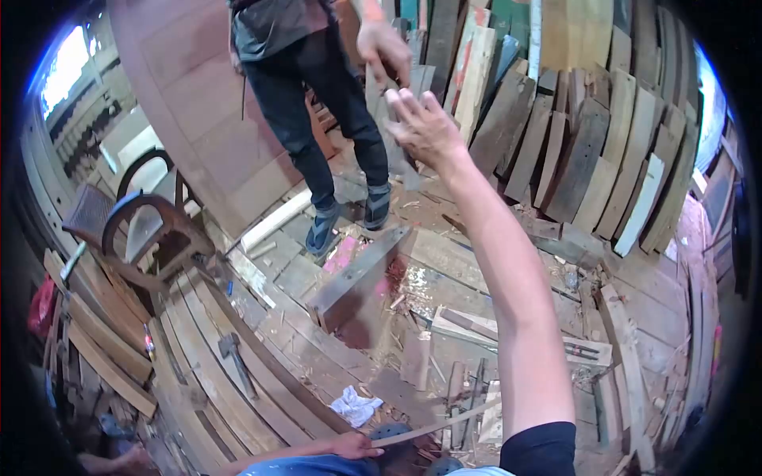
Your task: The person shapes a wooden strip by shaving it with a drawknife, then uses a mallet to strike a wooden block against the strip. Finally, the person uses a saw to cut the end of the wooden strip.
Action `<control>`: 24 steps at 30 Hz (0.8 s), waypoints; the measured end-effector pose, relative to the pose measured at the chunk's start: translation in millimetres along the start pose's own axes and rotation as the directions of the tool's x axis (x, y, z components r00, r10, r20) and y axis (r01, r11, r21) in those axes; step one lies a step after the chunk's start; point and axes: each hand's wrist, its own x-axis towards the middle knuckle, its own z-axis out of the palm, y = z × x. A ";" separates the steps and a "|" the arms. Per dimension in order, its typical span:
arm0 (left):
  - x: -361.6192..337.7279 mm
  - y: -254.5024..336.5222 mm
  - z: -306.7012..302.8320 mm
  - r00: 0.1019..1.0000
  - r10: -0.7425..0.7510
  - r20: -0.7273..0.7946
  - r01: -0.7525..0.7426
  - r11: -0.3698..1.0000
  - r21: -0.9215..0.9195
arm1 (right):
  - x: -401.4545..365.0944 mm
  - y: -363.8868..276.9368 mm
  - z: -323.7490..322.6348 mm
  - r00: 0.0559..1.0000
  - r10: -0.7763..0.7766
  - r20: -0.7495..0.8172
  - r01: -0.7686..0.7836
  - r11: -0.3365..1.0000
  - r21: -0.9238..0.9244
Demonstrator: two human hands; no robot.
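Here, left grip clamps a curved strip; right grip (outstretched) I can't tell.

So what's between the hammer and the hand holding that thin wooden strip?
Mostly curved wooden boards: the head view shows them running from under the hammer toward the left hand, which holds the strip.

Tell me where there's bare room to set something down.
Mostly bare floor lies at right, below the stacked boards, and between the beam and cloth, though lightly littered. It is crowded with offcuts by the strip at the left hand.
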 end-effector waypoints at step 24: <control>79.5 85.9 -12.4 0.959 0.195 0.203 -0.198 0.980 -0.006 | -442.3 -145.1 -364.4 -0.291 0.452 0.843 -0.877 -0.478 -0.047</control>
